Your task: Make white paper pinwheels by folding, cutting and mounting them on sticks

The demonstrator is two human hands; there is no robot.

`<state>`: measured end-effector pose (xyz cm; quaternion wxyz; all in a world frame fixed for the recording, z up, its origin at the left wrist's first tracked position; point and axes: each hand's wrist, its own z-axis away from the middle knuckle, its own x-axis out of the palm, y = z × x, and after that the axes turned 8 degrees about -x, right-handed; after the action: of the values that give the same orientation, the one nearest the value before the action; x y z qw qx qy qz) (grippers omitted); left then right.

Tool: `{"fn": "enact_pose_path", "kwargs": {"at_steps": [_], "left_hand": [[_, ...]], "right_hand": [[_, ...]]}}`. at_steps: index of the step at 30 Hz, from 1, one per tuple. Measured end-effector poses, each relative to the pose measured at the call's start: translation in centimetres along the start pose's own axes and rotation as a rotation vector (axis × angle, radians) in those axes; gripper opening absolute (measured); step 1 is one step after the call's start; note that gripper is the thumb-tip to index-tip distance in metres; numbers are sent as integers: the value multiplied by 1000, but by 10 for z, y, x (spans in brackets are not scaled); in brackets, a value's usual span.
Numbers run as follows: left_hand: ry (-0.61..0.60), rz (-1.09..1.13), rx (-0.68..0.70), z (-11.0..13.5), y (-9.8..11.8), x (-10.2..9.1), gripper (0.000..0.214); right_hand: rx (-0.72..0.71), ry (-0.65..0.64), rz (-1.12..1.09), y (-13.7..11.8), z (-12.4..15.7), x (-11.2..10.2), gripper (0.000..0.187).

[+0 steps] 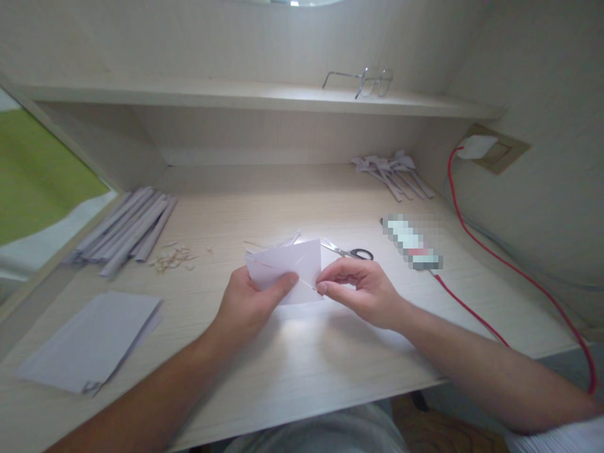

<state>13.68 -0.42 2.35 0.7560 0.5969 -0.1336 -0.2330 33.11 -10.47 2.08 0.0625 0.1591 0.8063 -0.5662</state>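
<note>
My left hand (252, 299) is closed on a white paper square (283, 264), its thumb pressed on the front and its fingers mostly hidden behind. Slanting lines that look like slits or creases run across the sheet. At the sheet's right edge, my right hand (361, 289) pinches the paper between thumb and forefinger; the exact bit between the fingertips is hard to see. Just behind the sheet lie black-handled scissors (356, 253), their blades partly covered by it. More white paper shows behind the sheet, largely hidden.
At the left are rolled paper sticks (127, 229), small rubber bands (174, 258) and a paper stack (94, 340). Paper pinwheels on sticks (391, 173) lie back right. A blurred-out phone (410, 242) has a red cable (472, 314). Glasses (372, 83) rest on the shelf (236, 96).
</note>
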Motion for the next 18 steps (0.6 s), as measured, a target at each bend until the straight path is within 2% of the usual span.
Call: {"fn": "enact_pose_path", "kwargs": {"at_steps": [18], "left_hand": [[20, 7, -17, 0, 1, 1, 38]], "right_hand": [[9, 23, -67, 3, 1, 2, 7]]}}
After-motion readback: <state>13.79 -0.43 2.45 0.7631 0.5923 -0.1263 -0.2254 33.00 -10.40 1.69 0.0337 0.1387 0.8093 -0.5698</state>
